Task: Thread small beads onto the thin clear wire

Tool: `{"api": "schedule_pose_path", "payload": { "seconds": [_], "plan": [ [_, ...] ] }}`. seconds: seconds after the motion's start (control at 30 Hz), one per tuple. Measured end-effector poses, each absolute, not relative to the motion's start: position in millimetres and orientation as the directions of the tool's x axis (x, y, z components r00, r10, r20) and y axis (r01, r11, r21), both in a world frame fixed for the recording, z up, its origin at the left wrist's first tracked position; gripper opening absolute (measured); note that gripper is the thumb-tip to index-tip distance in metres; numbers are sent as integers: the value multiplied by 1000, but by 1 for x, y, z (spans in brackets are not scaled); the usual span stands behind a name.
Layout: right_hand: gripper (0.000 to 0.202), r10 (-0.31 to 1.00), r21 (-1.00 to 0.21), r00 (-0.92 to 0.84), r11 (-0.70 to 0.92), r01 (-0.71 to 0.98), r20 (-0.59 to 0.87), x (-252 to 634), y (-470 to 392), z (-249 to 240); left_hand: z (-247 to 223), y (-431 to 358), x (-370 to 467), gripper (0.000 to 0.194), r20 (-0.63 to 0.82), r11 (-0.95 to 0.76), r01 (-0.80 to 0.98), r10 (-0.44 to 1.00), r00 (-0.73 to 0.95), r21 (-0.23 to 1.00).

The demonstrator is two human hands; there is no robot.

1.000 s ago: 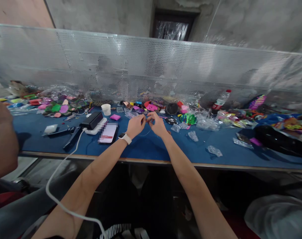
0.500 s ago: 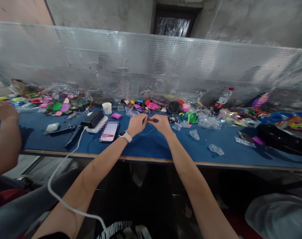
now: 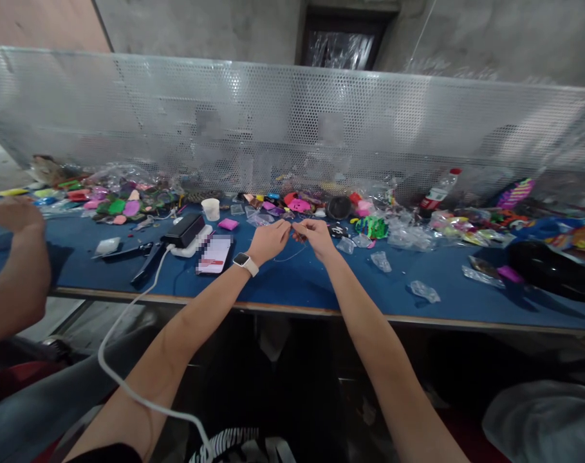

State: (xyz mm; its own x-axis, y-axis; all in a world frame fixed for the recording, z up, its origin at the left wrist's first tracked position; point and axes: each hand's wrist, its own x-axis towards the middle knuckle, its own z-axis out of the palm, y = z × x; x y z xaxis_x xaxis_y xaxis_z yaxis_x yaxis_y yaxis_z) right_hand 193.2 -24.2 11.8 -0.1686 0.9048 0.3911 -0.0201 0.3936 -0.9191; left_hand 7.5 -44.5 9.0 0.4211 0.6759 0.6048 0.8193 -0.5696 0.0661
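Observation:
My left hand (image 3: 270,242), with a white-banded watch (image 3: 245,262) on its wrist, is closed over the blue table (image 3: 292,290). Its fingertips meet those of my right hand (image 3: 315,236), which is pinched shut too. Something small and dark shows between the fingertips, too small to name. A thin pale thread (image 3: 288,257) curves below both hands. Left of my left hand lies a phone (image 3: 215,254) with its screen lit. Small clear plastic bags (image 3: 346,245) lie just right of my right hand.
A black power bank (image 3: 186,230) with a white cable is left of the phone. Behind it stands a white cup (image 3: 210,209). Colourful clay pieces line a perforated screen (image 3: 273,116). A bottle (image 3: 439,193) and black object (image 3: 553,270) are at right. Another person's hand (image 3: 17,214) is at far left.
The whole view has shifted slightly, so things appear a little further right. The fingers of my right hand have shifted a little; both hands remain together.

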Motion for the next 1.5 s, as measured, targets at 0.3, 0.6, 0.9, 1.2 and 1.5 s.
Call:
{"api": "schedule_pose_path", "payload": {
  "seconds": [0.3, 0.6, 0.9, 1.2, 1.5],
  "plan": [
    [44, 972, -974, -230, -2, -229, 52, 195, -18, 15, 12, -49, 11, 31, 593, -574, 817, 642, 485, -47],
    [49, 915, -933, -184, 358, -35, 358, 199, -22, 16, 14, -51, 10, 36, 591, -533, 846, 693, 412, 35],
    [32, 713, -638, -131, 683, 356, 689, 198, -26, 15, 13, -46, 14, 34, 553, -462, 881, 764, 334, 106],
    [38, 949, -951, -72, 309, -3, 308, 198, -19, 17, 15, -51, 16, 32, 579, -522, 850, 673, 459, -67],
    [42, 954, -980, -289, 24, -199, 83, 212, -28, 30, 18, -59, 16, 34, 635, -628, 773, 561, 530, -90]
  ]
}}
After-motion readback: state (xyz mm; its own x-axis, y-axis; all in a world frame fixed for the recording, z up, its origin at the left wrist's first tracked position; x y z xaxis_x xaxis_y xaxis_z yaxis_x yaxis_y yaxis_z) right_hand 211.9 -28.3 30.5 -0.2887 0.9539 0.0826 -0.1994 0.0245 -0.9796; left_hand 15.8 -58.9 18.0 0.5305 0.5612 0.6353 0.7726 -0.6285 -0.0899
